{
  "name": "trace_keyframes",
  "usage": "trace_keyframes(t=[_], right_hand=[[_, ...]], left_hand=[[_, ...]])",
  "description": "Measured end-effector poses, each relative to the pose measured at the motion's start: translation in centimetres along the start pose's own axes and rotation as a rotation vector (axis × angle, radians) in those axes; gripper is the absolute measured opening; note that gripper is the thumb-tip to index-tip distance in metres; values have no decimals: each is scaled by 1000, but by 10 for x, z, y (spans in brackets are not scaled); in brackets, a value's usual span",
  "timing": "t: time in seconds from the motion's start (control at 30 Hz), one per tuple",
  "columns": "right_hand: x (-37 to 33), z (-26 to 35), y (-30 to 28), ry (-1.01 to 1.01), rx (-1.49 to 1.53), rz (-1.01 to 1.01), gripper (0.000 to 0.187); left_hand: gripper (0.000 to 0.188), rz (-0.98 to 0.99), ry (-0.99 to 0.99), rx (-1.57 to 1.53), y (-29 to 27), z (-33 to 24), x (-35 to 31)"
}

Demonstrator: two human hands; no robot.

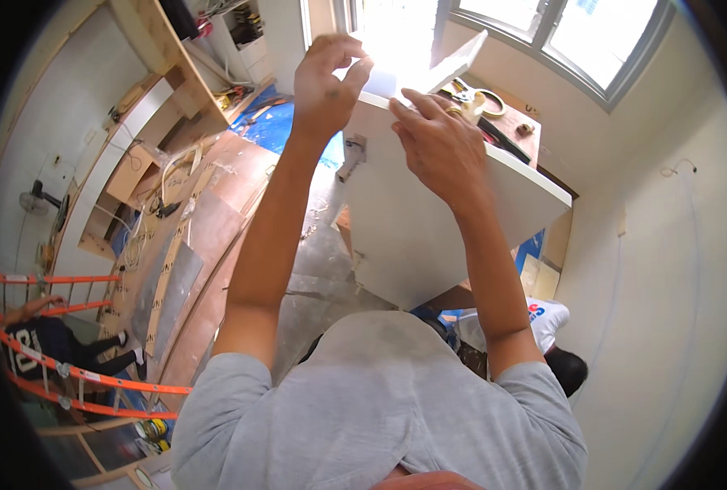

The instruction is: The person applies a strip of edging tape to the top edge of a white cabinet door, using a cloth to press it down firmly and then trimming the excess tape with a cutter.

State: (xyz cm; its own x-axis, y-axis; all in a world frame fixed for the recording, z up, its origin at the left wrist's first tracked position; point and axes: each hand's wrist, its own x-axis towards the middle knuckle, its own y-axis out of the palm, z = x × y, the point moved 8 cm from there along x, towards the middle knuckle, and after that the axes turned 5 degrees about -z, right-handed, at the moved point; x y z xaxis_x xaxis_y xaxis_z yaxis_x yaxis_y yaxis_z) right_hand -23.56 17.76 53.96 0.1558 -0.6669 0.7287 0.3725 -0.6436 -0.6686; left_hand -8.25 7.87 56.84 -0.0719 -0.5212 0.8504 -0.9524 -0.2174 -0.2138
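My left hand [328, 88] is raised beside the bright window opening. Its fingers bend over toward the thumb in a pinch; glare hides whatever lies between them. Lower and to the right, my right hand [449, 147] lies over the top edge of a white cabinet panel [416, 220], its fingers stretched forward and slightly apart. A metal hinge [352, 157] is fixed to the panel's left side. Close to both hands, a pale bluish patch along the panel's top edge is washed out by light.
Behind my right hand, a tape roll [491, 103] and tools lie on a wooden board [522, 122]. A person in a white shirt [549, 322] crouches at right. At left are an orange ladder [94, 378], a person in dark clothes [53, 341] and floor boards [208, 196].
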Motion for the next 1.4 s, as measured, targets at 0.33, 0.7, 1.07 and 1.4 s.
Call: trace_keyframes(t=[0.33,0.7,1.07,1.4], right_hand=[[-60,-74,-137,296,286,-246,64],[-167,-149,-63,830,1031,-353,40],[-176,-143,-66,761,916,-222,42],[-176,-137,-69,542,996,-289,41]], left_hand=[[87,855,-149,506,119,37,-6],[82,1049,-74,616,130,1,-9],[74,1086,368,498,222,-157,-80],[75,736,407,-331,222,-318,-103]])
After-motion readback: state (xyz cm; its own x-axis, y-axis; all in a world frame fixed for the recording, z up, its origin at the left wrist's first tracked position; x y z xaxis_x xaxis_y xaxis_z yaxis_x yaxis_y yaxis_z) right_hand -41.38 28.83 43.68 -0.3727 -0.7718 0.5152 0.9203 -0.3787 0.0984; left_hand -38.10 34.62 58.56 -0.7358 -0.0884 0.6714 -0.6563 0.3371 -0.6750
